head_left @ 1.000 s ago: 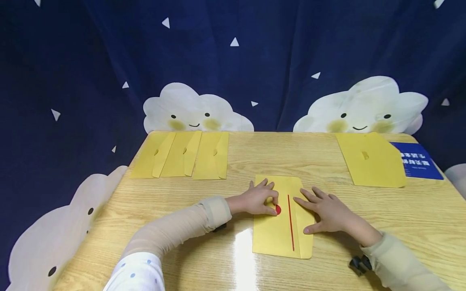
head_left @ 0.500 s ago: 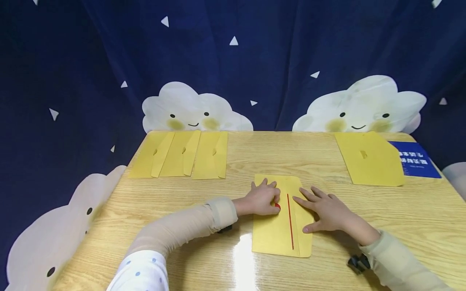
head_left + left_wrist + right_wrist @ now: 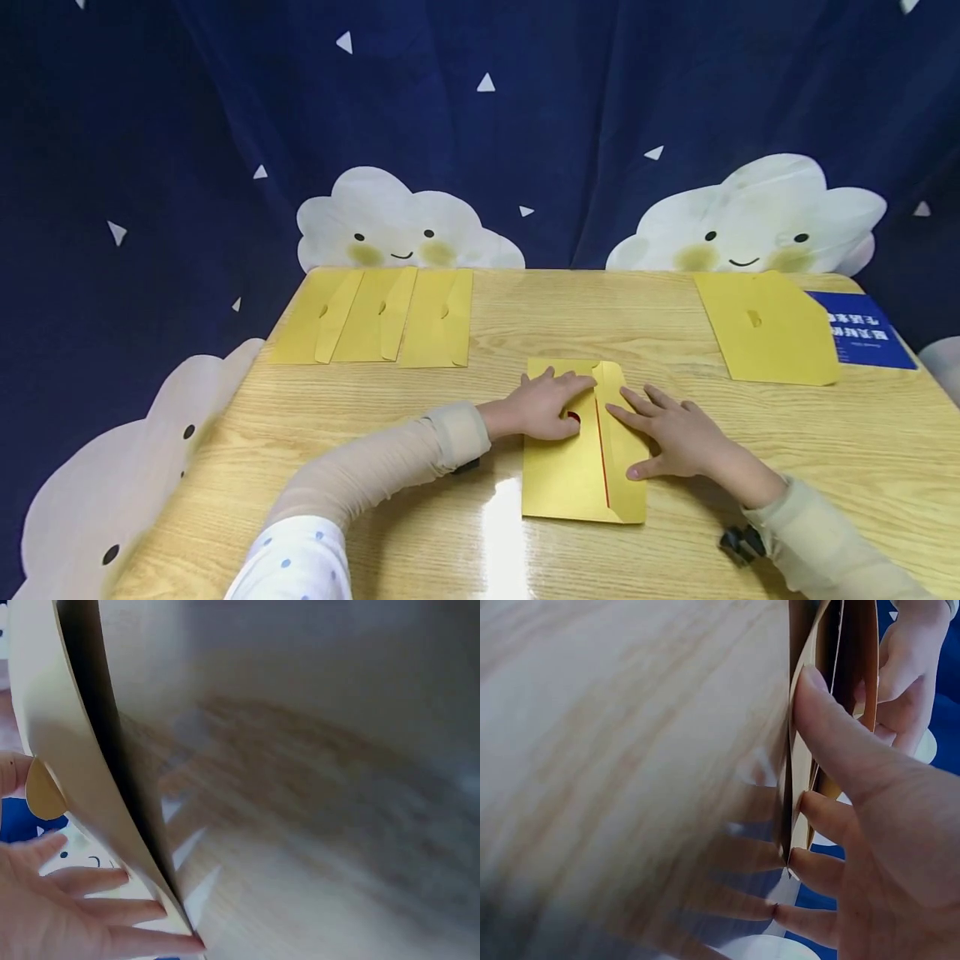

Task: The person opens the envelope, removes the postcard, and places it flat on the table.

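A yellow envelope (image 3: 558,483) lies on the table in the head view, its flap side to the right. It has a half-round thumb cutout (image 3: 574,416) showing dark red and a thin red line (image 3: 602,454) by the flap. My left hand (image 3: 542,407) grips the top layer, thumb at the cutout and index finger reaching to the mouth's edge. That layer bulges up; a gap shows in the right wrist view. My right hand (image 3: 678,437) rests with spread fingers on the flap, its thumb (image 3: 821,697) lying along the paper in the right wrist view.
Several yellow envelopes (image 3: 435,342) lie in a row at the back left. Another yellow envelope (image 3: 780,342) overlaps a blue printed card (image 3: 873,337) at the back right. A dark blue curtain (image 3: 570,125) with clouds stands behind the wooden table (image 3: 420,533).
My left index finger has stretched from the cutout towards the envelope's mouth, and the top layer has lifted. The red at the cutout looks darker. My right hand stays on the flap.
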Available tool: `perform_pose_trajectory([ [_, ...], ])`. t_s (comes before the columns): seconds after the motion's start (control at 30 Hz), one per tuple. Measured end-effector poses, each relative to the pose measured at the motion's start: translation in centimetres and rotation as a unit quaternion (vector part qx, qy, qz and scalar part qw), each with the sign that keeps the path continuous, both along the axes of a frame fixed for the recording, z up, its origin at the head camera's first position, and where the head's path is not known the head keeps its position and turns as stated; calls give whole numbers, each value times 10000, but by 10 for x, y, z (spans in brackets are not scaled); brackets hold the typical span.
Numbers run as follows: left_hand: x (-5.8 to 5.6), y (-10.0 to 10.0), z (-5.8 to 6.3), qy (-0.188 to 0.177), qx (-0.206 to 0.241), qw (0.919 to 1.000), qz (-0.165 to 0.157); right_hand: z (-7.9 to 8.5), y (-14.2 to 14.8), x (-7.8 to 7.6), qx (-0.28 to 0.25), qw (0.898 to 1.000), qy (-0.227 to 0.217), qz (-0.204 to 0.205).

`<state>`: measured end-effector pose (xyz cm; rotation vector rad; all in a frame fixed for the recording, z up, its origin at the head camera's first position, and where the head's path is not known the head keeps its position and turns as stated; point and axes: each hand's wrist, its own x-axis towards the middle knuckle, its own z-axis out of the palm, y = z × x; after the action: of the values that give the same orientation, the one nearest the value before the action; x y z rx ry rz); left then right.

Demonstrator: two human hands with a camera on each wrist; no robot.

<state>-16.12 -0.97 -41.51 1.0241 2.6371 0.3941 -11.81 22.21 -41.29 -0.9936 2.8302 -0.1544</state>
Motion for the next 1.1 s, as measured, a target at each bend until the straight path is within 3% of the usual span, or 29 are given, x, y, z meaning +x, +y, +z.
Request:
perform_pose_trajectory([
  [0.2,-3,0,3,-177,-331,9987,-336,-1,0,-1,12,10000,-59,-51],
  [0.63,-7,-3,5,-354,26,9979,-534,-2,1,1,-79,9999,53,-72],
  [0.87,-3,2,3,-110,281,9990,-332,-1,0,1,-64,9999,100,-61],
  [1.1,7,11,2,395,113,9991,108,0,0,2,-68,9998,154,-62],
])
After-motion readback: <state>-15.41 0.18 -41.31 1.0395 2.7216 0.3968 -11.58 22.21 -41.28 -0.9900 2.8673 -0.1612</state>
